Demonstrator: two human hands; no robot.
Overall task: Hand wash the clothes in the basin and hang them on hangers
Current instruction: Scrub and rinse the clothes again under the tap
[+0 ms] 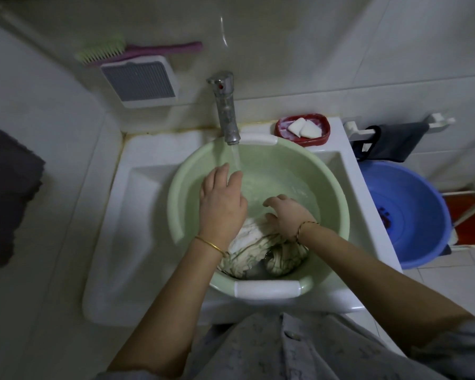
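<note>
Two bare forearms reach forward from a person in a pale patterned garment [299, 352] at the near edge of the view. Beyond it, a pale green round plastic basin with white grip pads [337, 193] sits inside a white rectangular ceramic sink [137, 215]. In the near part of the basin lies a bunched, wet, cream-coloured cloth with greenish streaks [255, 253], partly in shallow water.

The left hand [222, 204], with a thin gold bangle [210, 244] at the wrist, is held over the basin with fingers straight and slightly spread; the fingertips reach the stream of water. It grips nothing. Whether its heel touches the cloth cannot be told. The right hand [288, 212], with a thin cord bracelet [303, 229] at the wrist, rests on top of the cloth with fingers bent downward; whether they close around the fabric cannot be told.

Further back, a dull metal tap with a red dot on its lever [226, 111] stands at the sink's rear edge, running water into the basin. Just to its right, a red oval soap dish [317, 139] holds two white soap pieces [303, 128]. To the right of the sink, a blue round plastic basin [422, 215] sits lower, near a dark cloth on a white wall rail [398, 139]. On the far wall are a grey ribbed panel in a white frame [140, 80] and, above it, a purple-handled brush with green bristles [126, 52]. A dark towel [8, 193] hangs at left.
</note>
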